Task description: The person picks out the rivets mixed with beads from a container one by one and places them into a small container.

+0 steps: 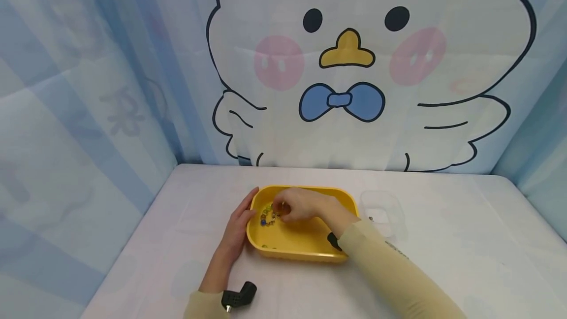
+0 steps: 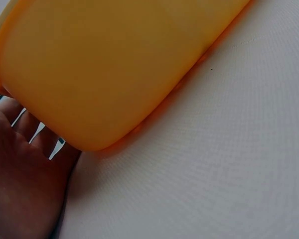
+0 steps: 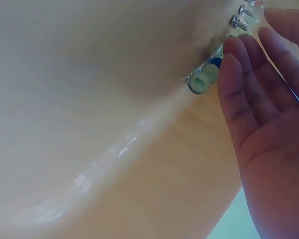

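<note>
A yellow plastic tray (image 1: 305, 234) sits on the table. My left hand (image 1: 236, 230) lies along its left end, fingers extended against the outer wall; the left wrist view shows the fingers (image 2: 30, 124) partly hidden behind the tray. Inside, my right hand (image 1: 301, 204) reaches over a cluster of glass marbles (image 1: 264, 221) near the left end. Close to its fingertips are clear greenish marbles (image 3: 199, 83) and small metal screws (image 3: 238, 22). Thumb and index finger look apart in the right wrist view, with nothing visible held between them.
A clear plastic container (image 1: 392, 215) stands right of the tray, with a small dark item (image 1: 371, 218) at its left side. A few greenish pieces (image 1: 265, 246) lie by the tray's front wall. A printed curtain (image 1: 345, 137) hangs behind the white table (image 1: 465, 240).
</note>
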`<state>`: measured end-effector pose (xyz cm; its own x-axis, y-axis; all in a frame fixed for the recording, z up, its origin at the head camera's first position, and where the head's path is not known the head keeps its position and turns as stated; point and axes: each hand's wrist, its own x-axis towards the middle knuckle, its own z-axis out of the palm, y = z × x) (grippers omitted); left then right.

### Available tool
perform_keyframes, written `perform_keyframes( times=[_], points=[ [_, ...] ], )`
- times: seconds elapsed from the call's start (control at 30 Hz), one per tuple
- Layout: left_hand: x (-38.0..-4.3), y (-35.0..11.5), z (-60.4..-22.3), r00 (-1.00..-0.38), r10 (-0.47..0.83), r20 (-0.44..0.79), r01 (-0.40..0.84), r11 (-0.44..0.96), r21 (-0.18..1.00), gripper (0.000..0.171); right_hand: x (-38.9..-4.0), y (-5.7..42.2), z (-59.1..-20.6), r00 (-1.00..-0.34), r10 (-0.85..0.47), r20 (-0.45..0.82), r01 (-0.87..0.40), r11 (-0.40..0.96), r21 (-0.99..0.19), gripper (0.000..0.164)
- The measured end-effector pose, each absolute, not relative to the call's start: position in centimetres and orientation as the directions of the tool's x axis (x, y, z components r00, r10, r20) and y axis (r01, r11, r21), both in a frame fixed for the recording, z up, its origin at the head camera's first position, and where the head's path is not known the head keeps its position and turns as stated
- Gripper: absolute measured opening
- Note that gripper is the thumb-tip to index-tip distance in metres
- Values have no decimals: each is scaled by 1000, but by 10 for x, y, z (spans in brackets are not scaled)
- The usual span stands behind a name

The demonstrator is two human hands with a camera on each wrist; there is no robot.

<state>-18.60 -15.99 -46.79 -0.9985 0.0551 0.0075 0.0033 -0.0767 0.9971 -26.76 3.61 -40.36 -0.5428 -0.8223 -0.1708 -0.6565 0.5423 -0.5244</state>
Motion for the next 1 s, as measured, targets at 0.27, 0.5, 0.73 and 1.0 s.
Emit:
perform_keyframes(
  times=[0.27,0.5,0.73,1.0],
  points=[
    [-187,-159,-467,-998,61,10,6,-74,997,58,-268,35,-404,-556,-798,-233,-636,588,-500,23],
    [-186,-160,-469,-999,48,12,9,-59,998,58,-267,34,-405,-556,-785,-273,-621,611,-490,15],
    [-186,-160,-470,-999,46,0,-3,-54,999,58,-265,34,-405,-549,-779,-302,-602,620,-504,11],
    [-186,-160,-468,-999,43,-2,-5,-57,998,58,-265,31,-406,-526,-794,-305,-621,603,-501,10]
  ],
)
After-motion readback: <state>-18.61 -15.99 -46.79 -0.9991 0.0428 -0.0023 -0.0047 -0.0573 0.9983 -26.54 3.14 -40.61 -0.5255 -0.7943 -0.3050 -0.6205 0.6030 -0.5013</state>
